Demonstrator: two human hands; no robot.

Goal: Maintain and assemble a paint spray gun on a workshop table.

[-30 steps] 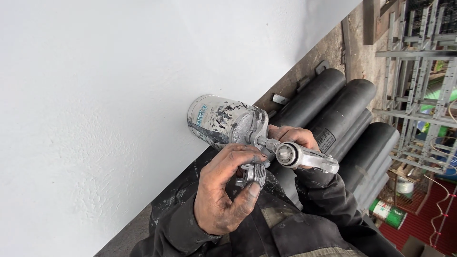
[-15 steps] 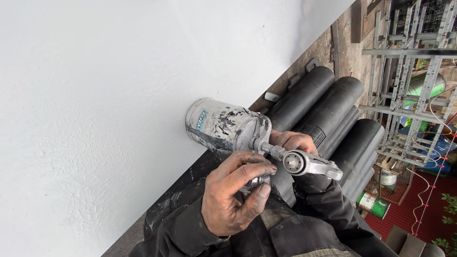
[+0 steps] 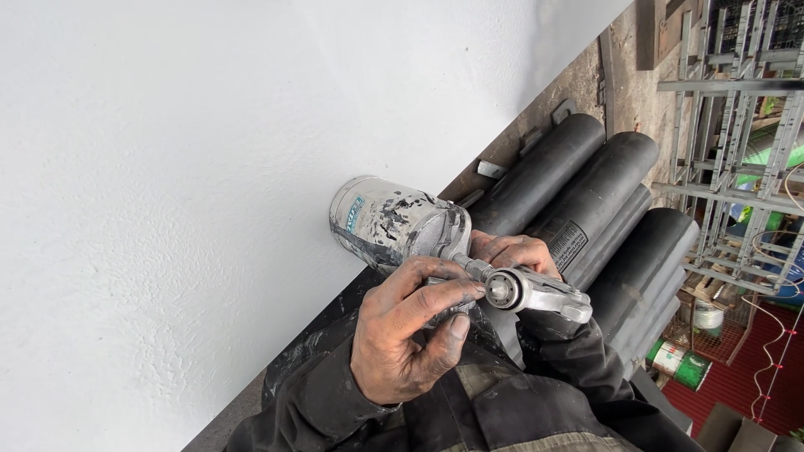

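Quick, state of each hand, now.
Left hand: closed, fingers curled on the spray gun near its metal cup.
Right hand: mostly hidden behind the spray gun, touching it; grip cannot be told.

- Spray gun: bare metal, dull silver sheen.
- Cup: metal, glossy, streaked with dark paint.
- Wall: white, matt, finely rough.
- Black pipes: smooth, matt, plastic-looking.
- Sleeves: dark cloth, paint-stained.
- Left hand: paint-smudged skin.
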